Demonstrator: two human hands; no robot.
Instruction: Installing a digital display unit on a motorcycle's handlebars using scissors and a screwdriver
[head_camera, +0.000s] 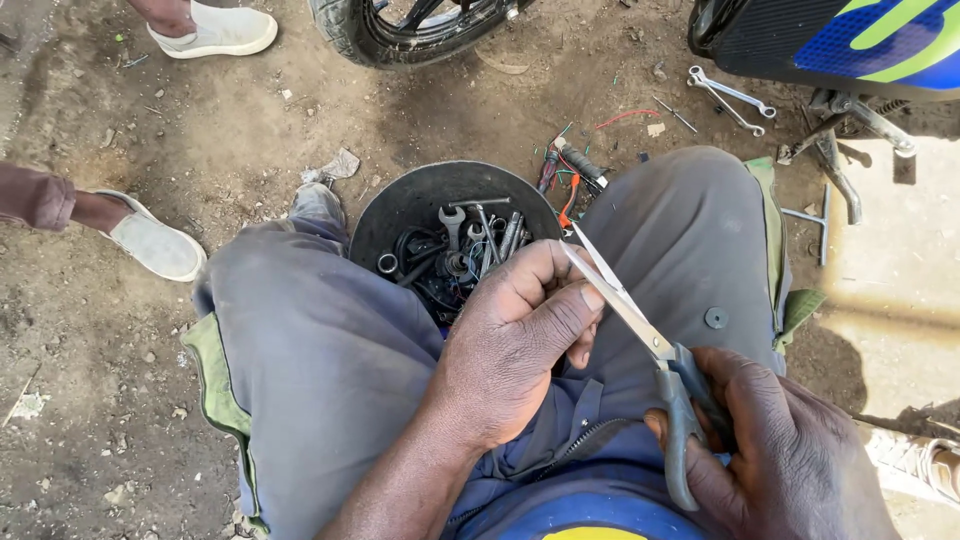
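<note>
Bare, littered dirt ground (250, 130) is lit by hard sunlight; a motorcycle tyre (360, 35) is seen above, and spanners (730, 98) are scattered near a blue fairing (860, 40).

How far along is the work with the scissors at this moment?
Done: wire scraps already lie on the ground. In hand: the right hand holds the open scissors, blades by the left hand fingertips; what they pinch is too small to tell. Left: no finished cut shows; the spanners lie untouched.
</note>
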